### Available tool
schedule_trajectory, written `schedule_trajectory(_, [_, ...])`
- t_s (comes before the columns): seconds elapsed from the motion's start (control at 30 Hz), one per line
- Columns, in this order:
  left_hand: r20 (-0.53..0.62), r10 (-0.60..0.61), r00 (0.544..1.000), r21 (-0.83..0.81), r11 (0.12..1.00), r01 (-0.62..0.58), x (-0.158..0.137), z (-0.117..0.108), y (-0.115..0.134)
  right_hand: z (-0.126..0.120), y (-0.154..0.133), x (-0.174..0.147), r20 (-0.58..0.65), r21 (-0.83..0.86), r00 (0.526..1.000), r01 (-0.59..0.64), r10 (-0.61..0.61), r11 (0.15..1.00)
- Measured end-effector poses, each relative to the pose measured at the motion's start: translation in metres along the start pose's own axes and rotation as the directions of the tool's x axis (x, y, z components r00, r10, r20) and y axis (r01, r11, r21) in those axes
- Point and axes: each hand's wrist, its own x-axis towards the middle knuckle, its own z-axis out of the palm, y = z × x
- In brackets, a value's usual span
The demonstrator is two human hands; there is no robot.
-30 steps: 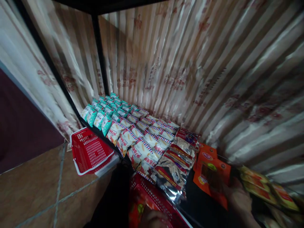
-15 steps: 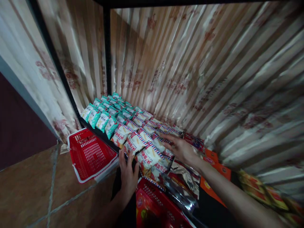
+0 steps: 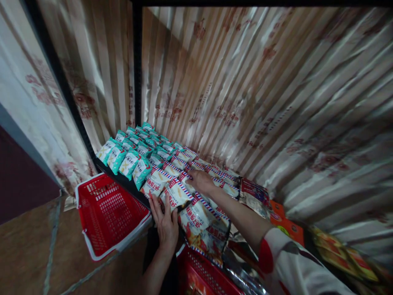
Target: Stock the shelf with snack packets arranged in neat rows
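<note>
White snack bags with red lettering and red-and-blue striped edges stand in rows on a black shelf. My left hand [image 3: 166, 227] is open, its spread fingertips resting against the lower front of a front-row snack bag [image 3: 176, 194]. Further back, my right hand [image 3: 201, 182] reaches over the rows, its fingers curled together at the top of another white snack bag [image 3: 188, 182]; its fingertips are partly hidden. A larger striped bag [image 3: 196, 219] leans at the front, just right of my left hand. Small teal-and-white packets [image 3: 128, 163] stand in rows to the left.
A red basket with a white rim [image 3: 80, 205] sits on the tiled floor at left. Another red basket [image 3: 208, 268] is below the shelf, near me. Orange packs [image 3: 288, 225] and yellow packs [image 3: 334, 246] lie rightward. Black posts [image 3: 138, 65] and a patterned curtain [image 3: 215, 82] enclose the shelf.
My right hand has moved left and its fingers have curled onto a white snack bag. My left hand stays at the front row. The view has shifted slightly.
</note>
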Motion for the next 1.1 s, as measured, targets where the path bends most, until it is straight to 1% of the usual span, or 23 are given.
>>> schedule_trajectory(0.2, [-0.037, -0.006, 0.999, -0.011, 1.0, 0.005, 0.007, 0.004, -0.005, 0.017, -0.003, 0.018, -0.078, 0.049, 0.997, 0.014, -0.01, 0.999])
schedule_trajectory(0.33, [-0.062, 0.015, 0.998, 0.025, 1.0, -0.013, 0.009, 0.004, -0.008, 0.02, -0.012, 0.023, -0.137, 0.06, 0.988, 0.078, -0.069, 0.995])
schedule_trajectory(0.43, [-0.057, 0.024, 0.998, 0.045, 0.999, -0.021, 0.009, 0.004, -0.008, 0.018, -0.012, 0.022, -0.137, 0.108, 0.988, 0.084, -0.068, 0.991])
schedule_trajectory(0.53, [-0.066, 0.025, 0.998, 0.054, 0.998, -0.022, 0.009, 0.004, -0.006, 0.012, -0.002, 0.018, -0.154, 0.19, 0.988, 0.047, -0.017, 0.981])
schedule_trajectory(0.57, [-0.074, 0.026, 0.997, 0.06, 0.998, -0.021, 0.009, 0.004, -0.005, 0.009, 0.003, 0.017, -0.18, 0.196, 0.983, 0.015, 0.021, 0.981])
schedule_trajectory(0.63, [-0.094, 0.026, 0.995, 0.078, 0.997, -0.019, 0.01, 0.004, -0.002, 0.003, 0.014, 0.016, -0.221, 0.153, 0.969, -0.074, 0.107, 0.986])
schedule_trajectory(0.67, [-0.103, 0.027, 0.994, 0.089, 0.996, -0.017, 0.011, 0.004, -0.001, 0.0, 0.019, 0.016, -0.214, 0.112, 0.968, -0.112, 0.134, 0.987])
schedule_trajectory(0.73, [-0.114, 0.028, 0.993, 0.105, 0.994, -0.016, 0.013, 0.004, 0.0, -0.004, 0.027, 0.018, -0.141, 0.031, 0.981, -0.132, 0.136, 0.991])
schedule_trajectory(0.8, [-0.121, 0.035, 0.992, 0.111, 0.994, -0.021, 0.016, 0.006, 0.001, -0.004, 0.031, 0.021, -0.042, -0.014, 0.994, -0.098, 0.097, 0.995])
schedule_trajectory(0.87, [-0.127, 0.045, 0.991, 0.108, 0.994, -0.031, 0.019, 0.008, 0.001, -0.001, 0.032, 0.025, 0.001, -0.026, 0.997, -0.072, 0.072, 0.997])
schedule_trajectory(1.1, [-0.133, 0.055, 0.99, 0.121, 0.992, -0.038, 0.025, 0.017, 0.0, 0.008, 0.017, 0.035, -0.081, 0.023, 0.987, -0.139, 0.141, 0.99])
